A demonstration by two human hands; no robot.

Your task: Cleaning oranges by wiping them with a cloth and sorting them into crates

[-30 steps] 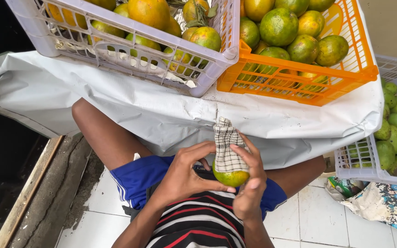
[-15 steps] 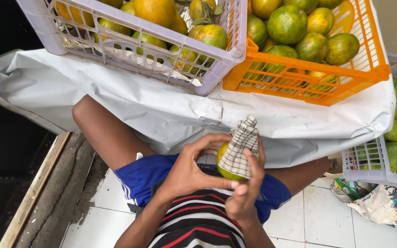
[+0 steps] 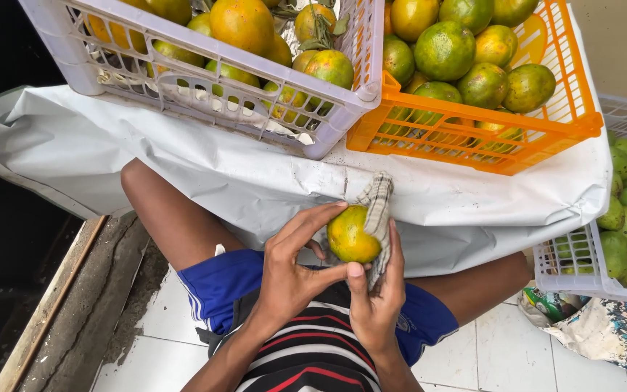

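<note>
Far left of the frame is just going dark, with a rough concrete strip (image 3: 110,305) and a wooden edge (image 3: 48,308) running along the lower left beside white floor tiles (image 3: 154,341). A big white plastic sheet (image 3: 183,167) is draping across the middle of the frame like a makeshift tabletop, and the person's bare knees are poking out from under it.

Upper left, a pale lilac crate (image 3: 205,94) is sitting on the sheet, holding orange and greenish citrus. Right up against it, top centre, an orange crate (image 3: 473,145) is holding mostly green fruit.

Lower centre, the left hand (image 3: 292,279) is wrapping around 1 yellow-green orange (image 3: 350,236), fingers curling over the top and thumb pressing near the bottom, so it's gripping the fruit just above the person's lap, in front of the sheet's edge. The right hand (image 3: 379,305) is pinching a checked cloth (image 3: 377,218) against the fruit's right side, thumb on the orange and fingers closing behind the cloth.

Right edge, a white basket (image 3: 567,268) of small green fruit is standing on the tiles, and a floral fabric (image 3: 611,334) is lying below it in the lower right corner.
</note>
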